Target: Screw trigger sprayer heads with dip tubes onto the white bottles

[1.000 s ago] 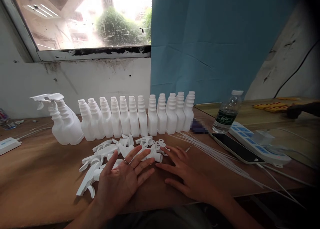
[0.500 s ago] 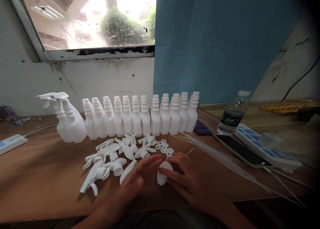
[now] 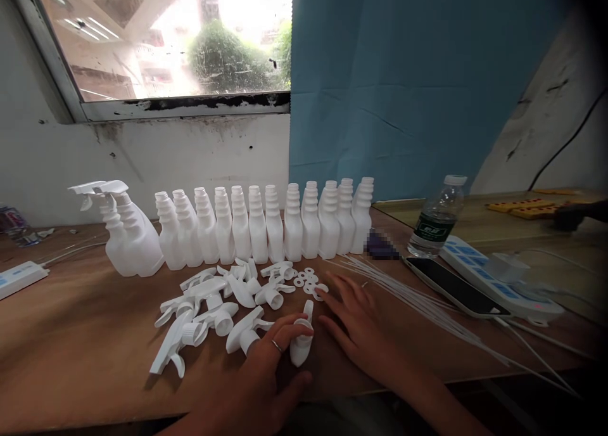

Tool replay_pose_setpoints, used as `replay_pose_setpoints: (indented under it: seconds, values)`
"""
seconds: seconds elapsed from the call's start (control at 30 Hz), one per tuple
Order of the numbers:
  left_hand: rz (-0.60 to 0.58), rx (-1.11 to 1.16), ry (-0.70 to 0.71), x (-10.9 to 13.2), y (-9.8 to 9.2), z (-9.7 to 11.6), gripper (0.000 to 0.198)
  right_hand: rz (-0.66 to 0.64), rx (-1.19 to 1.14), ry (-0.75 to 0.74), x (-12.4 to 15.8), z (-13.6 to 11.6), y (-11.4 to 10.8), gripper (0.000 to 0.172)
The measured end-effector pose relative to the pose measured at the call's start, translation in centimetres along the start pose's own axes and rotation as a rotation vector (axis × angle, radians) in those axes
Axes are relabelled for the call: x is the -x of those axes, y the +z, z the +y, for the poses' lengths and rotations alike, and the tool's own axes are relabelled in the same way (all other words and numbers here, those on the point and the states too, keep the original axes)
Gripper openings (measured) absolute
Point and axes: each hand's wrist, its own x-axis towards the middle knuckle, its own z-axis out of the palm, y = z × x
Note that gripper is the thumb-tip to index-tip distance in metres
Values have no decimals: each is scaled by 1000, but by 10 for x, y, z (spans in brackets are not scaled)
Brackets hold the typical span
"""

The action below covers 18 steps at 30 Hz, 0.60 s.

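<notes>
My left hand (image 3: 273, 360) has its fingers on a white trigger spray head (image 3: 301, 347), held low over the table with its round opening tilted up. To the right, my right hand (image 3: 356, 322) reaches forward with spread fingers. Its index fingertip is at the edge of a small cluster of white ring washers (image 3: 310, 277); whether it touches one I cannot tell. Several more trigger spray heads (image 3: 204, 290) lie in a loose pile left of the washers. One spray head (image 3: 244, 331) rests right beside my left hand's knuckles.
A row of open white bottles (image 3: 258, 233) stands behind the pile, with two bottles (image 3: 130, 239) bearing spray heads at its left. Thin white tubes (image 3: 413, 303) lie at right, near a phone (image 3: 456, 287), a water bottle (image 3: 434, 224) and a power strip (image 3: 503, 281).
The spray head has passed from my right hand to my left hand. My right hand has opened and moved forward to the washers. The camera view has shifted slightly.
</notes>
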Motion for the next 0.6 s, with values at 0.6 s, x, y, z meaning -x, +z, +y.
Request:
replay_pose_setpoints:
  seconds: [0.6]
  values:
    - [106,715,-237,39,-1,2,20,5,-59,-77,0,-3,-2,19]
